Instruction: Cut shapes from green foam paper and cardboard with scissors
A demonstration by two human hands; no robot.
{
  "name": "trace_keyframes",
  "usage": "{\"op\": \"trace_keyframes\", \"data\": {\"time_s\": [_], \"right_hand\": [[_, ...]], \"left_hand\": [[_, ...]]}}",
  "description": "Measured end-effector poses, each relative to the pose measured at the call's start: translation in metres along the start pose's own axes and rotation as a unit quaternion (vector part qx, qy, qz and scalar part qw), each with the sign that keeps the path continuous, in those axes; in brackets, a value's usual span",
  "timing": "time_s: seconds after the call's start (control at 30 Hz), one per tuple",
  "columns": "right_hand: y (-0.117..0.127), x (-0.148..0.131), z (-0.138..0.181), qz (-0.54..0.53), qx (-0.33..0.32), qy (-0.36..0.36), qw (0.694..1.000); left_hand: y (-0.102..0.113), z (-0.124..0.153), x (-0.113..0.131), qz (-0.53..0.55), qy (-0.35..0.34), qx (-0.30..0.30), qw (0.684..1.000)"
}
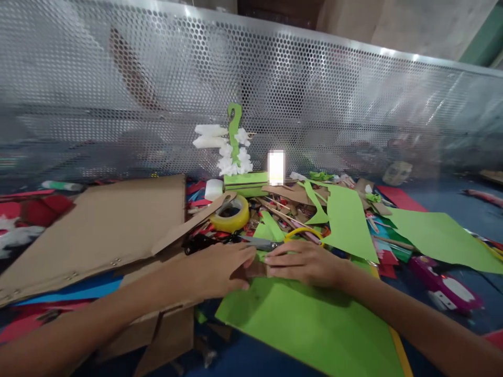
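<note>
My left hand (226, 268) has its thumb and fingers closed on the left end of a small brown cardboard piece (258, 270). From the other side my right hand (304, 263) grips the same piece, its fingers held together and partly covering it. A bit of green shows along its upper edge. Under both hands lies a green sheet (310, 324). Just beyond the fingers are scissors (271, 244) with yellow handles, the blades pointing left. A roll of yellow tape (232, 217) stands farther back, and a long cardboard strip (192, 224) leans against it.
A large cardboard panel (129, 220) lies at left. Green paper pieces (349, 217) and scraps cover the middle and right. Behind them stands a green and white paper figure (234, 141) before a perforated metal panel (353, 104). A magenta glue-gun-like device (446, 285) rests at right.
</note>
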State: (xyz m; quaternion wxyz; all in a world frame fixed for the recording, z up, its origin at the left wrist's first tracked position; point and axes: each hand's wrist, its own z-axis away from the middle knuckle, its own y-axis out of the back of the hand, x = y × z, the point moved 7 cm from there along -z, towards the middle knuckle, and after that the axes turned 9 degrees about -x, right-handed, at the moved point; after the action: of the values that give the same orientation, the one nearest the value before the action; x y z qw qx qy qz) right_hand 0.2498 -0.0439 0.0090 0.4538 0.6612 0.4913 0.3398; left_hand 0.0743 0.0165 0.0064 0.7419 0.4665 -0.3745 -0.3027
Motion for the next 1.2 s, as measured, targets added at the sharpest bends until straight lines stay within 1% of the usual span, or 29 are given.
{"op": "trace_keyframes", "data": {"time_s": [0.07, 0.13, 0.23, 0.33, 0.5, 0.7, 0.8, 0.97, 1.1, 1.2], "right_hand": [[0.002, 0.002, 0.000, -0.005, 0.004, -0.020, 1.000], [0.002, 0.004, 0.002, -0.010, 0.015, -0.037, 0.999], [0.000, 0.004, 0.004, -0.023, 0.015, -0.040, 0.999], [-0.002, 0.004, 0.004, -0.024, -0.004, -0.040, 0.999], [0.001, 0.005, -0.001, -0.007, -0.022, -0.061, 0.998], [0.006, 0.003, -0.005, -0.005, -0.004, -0.050, 0.999], [0.004, 0.003, -0.005, -0.016, -0.020, -0.049, 0.998], [0.008, 0.004, -0.004, -0.053, -0.036, -0.069, 0.996], [0.011, 0.004, -0.004, -0.075, -0.063, -0.085, 0.992], [0.010, 0.004, -0.004, -0.084, -0.069, -0.099, 0.989]], "left_hand": [[-0.007, 0.000, -0.003, -0.035, -0.017, 0.013, 0.999], [-0.015, -0.001, -0.004, -0.096, -0.036, 0.039, 0.994], [-0.027, -0.003, -0.003, -0.182, -0.061, 0.061, 0.979], [-0.030, -0.003, -0.001, -0.202, -0.079, 0.070, 0.974], [-0.019, 0.001, 0.000, -0.161, -0.085, 0.072, 0.981], [-0.012, -0.001, -0.006, -0.075, -0.080, 0.022, 0.994], [-0.010, -0.001, -0.009, -0.048, -0.075, 0.003, 0.996], [-0.011, 0.000, -0.013, -0.010, -0.071, -0.022, 0.997], [-0.015, -0.001, -0.017, 0.020, -0.075, -0.018, 0.997], [-0.018, -0.003, -0.020, 0.036, -0.071, -0.027, 0.996]]}}
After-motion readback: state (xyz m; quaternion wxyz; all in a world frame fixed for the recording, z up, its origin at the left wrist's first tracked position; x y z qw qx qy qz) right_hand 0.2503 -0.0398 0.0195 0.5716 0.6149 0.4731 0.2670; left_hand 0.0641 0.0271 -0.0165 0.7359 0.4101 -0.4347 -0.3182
